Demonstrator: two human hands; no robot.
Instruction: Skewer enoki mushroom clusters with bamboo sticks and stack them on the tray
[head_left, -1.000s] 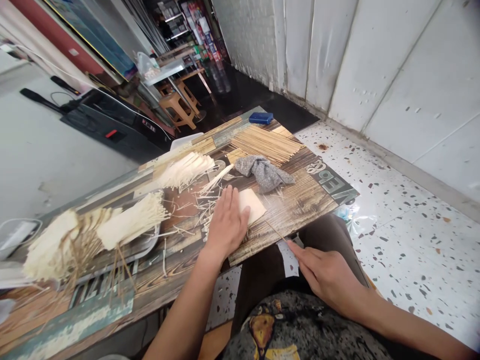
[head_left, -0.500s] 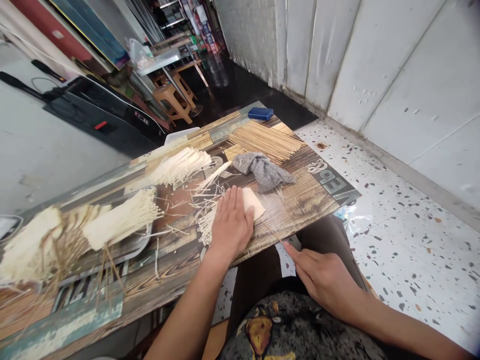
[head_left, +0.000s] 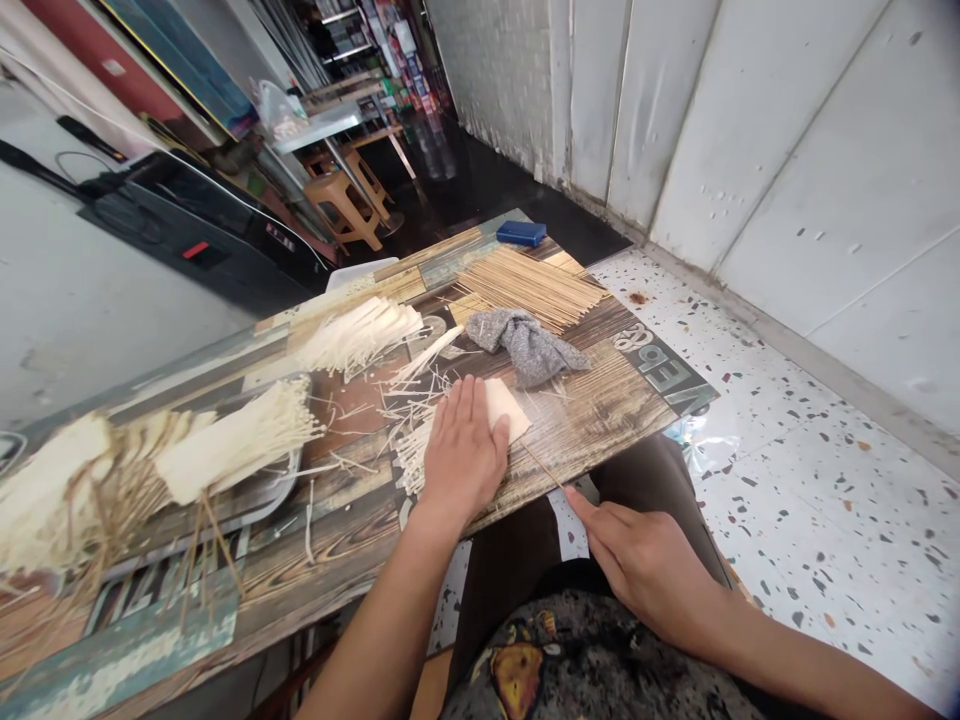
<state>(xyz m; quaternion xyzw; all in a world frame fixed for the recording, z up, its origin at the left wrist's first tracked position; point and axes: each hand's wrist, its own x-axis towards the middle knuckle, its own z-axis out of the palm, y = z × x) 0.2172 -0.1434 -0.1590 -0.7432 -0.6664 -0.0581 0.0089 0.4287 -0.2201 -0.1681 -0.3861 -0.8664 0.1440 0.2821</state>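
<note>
My left hand [head_left: 466, 440] lies flat, fingers outstretched, on a bunch of enoki mushrooms [head_left: 508, 408] on the wooden table. The pale root end shows to the right of the hand and the thin stems with small caps fan out to its left. Just off the table's near edge, my right hand [head_left: 637, 545] pinches a thin wooden skewer [head_left: 541, 466]. The skewer's far end reaches the near side of the mushroom bunch; whether its tip is inside is hidden. A grey cloth [head_left: 529, 348] lies crumpled just beyond the bunch.
Loose skewers [head_left: 529, 285] lie beyond the cloth, near a blue box [head_left: 521, 234]. Sliced enoki bunches [head_left: 364, 335] rest at the table's far side. At left, a tray [head_left: 281, 490] carries skewered enoki [head_left: 240, 440], sticks poking over its near edge. Stray stems litter the middle.
Both hands keep nearly the same place, the left flat on the mushrooms, the right on the skewer. The view has shifted very slightly; no object has clearly moved.
</note>
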